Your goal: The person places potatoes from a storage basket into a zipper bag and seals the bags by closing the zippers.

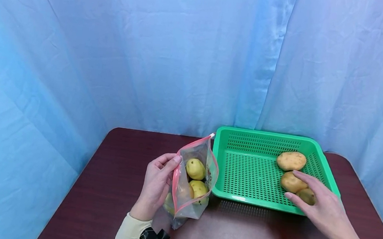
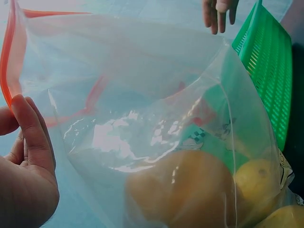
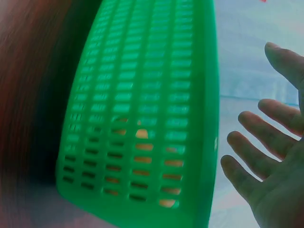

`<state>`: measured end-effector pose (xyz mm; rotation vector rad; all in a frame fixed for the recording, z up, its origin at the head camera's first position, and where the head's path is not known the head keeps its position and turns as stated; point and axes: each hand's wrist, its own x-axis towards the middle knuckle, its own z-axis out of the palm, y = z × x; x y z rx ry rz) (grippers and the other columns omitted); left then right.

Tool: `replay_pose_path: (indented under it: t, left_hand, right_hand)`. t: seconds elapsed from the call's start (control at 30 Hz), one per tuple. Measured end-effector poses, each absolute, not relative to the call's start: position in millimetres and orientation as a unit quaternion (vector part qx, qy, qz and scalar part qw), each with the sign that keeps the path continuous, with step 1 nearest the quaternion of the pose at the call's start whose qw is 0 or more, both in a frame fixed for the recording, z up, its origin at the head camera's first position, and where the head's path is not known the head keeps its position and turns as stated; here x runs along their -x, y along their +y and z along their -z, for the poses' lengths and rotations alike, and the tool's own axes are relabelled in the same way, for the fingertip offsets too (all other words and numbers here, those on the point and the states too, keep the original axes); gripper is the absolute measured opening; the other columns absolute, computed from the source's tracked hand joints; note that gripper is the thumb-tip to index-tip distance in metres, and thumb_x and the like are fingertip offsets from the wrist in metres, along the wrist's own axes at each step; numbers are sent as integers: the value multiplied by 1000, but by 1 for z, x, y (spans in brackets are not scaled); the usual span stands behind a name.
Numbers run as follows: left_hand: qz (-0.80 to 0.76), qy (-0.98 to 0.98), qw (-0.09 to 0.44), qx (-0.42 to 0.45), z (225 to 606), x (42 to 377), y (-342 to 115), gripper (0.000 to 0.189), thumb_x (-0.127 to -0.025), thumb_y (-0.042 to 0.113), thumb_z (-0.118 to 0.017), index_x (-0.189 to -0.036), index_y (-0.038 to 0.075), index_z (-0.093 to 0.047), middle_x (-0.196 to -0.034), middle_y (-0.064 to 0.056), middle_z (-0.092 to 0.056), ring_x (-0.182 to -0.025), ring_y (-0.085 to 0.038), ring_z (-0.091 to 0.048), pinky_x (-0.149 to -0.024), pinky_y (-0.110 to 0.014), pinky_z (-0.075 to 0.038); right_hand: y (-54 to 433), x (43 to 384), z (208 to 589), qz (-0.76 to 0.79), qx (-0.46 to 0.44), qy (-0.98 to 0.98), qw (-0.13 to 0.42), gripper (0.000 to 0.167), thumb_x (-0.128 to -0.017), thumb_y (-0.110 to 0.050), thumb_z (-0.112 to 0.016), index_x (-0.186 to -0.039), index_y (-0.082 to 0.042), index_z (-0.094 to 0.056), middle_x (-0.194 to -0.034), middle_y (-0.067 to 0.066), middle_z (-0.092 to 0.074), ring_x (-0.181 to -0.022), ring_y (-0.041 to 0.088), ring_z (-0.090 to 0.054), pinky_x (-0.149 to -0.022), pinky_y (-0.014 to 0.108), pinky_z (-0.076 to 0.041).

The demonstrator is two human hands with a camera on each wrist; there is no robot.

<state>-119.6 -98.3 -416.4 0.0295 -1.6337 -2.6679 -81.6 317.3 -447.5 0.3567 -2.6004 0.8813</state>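
My left hand [image 1: 157, 182] pinches the pink-edged rim of a clear zip bag [image 1: 182, 208] between thumb and fingers. The bag's mouth gapes, and several yellow-green pears [image 1: 195, 169] lie inside; an orange-brown round item [image 2: 183, 190] shows through the plastic in the left wrist view. Over the right end of the green basket [image 1: 246, 200], my right hand [image 1: 329, 212] is spread with fingers apart and holds nothing. Beneath it lie two tan potatoes [image 1: 291, 161] and a darker greenish-brown fruit [image 1: 306, 196], partly covered by the hand.
The basket stands at the back right of the dark red-brown table [image 1: 107, 188], its left end close beside the bag. Blue curtains [image 1: 184, 56] hang behind and to the left of the table. A black strap device [image 1: 155, 236] sits on the left wrist.
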Motion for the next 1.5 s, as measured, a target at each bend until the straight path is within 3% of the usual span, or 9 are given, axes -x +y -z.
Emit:
replay_pose_path:
  t: [0.3, 0.4, 0.57, 0.67, 0.93, 1.5]
  left_hand:
    - [855, -518, 6, -14, 415, 119, -98, 10, -98, 3, -66, -96, 9, -73, -78, -1, -64, -66, -7, -62, -60, -19, -54]
    - [855, -518, 5, -13, 415, 119, -98, 10, -99, 3, -66, -96, 9, -73, -78, -1, -65, -66, -7, -62, -60, -19, -54]
    - [855, -518, 5, -11, 415, 118, -98, 10, -99, 3, -66, -96, 9, -73, -79, -1, -65, -66, -8, -62, -60, -19, -54]
    - [855, -519, 6, -9, 415, 118, -98, 10, -99, 3, -65, -96, 9, -73, -79, -1, -65, -66, -8, -62, -60, -19, -54]
    - [855, -519, 6, -5, 416, 118, -98, 10, -99, 3, -65, -96, 9, -73, -79, -1, -65, -67, -7, -62, -61, -19, -55]
    - [853, -522, 6, -2, 415, 118, -98, 11, -100, 4, -65, -96, 9, -74, -79, -1, -64, -66, -8, -61, -62, -19, -55]
  right_hand:
    - [337, 83, 450, -290, -103, -940, 144, 68, -88, -33, -85, -147, -19, -55, -145, 9, -57, -132, -17, -32, -92, 3, -20]
    - [343, 84, 451, -282, -95, -946, 127, 70, -90, -36, -83, -150, -18, -52, -147, 12, -56, -137, -3, -38, -94, 8, -25]
    - [350, 86, 451, -277, -94, -951, 95, 75, -92, -36, -81, -153, -10, -46, -148, 22, -51, -133, 41, -46, -104, 42, -36]
    - [354, 89, 452, -278, -97, -952, 81, 79, -91, -36, -81, -153, -5, -44, -148, 26, -49, -131, 51, -45, -98, 62, -35]
    - [360, 95, 455, -262, -97, -959, 43, 83, -90, -42, -81, -150, 0, -44, -146, 32, -47, -130, 56, -43, -92, 69, -39]
    - [360, 105, 451, -195, -92, -976, -29, 89, -88, -60, -75, -144, 4, -50, -140, 33, -49, -126, 53, -47, -88, 71, -45]
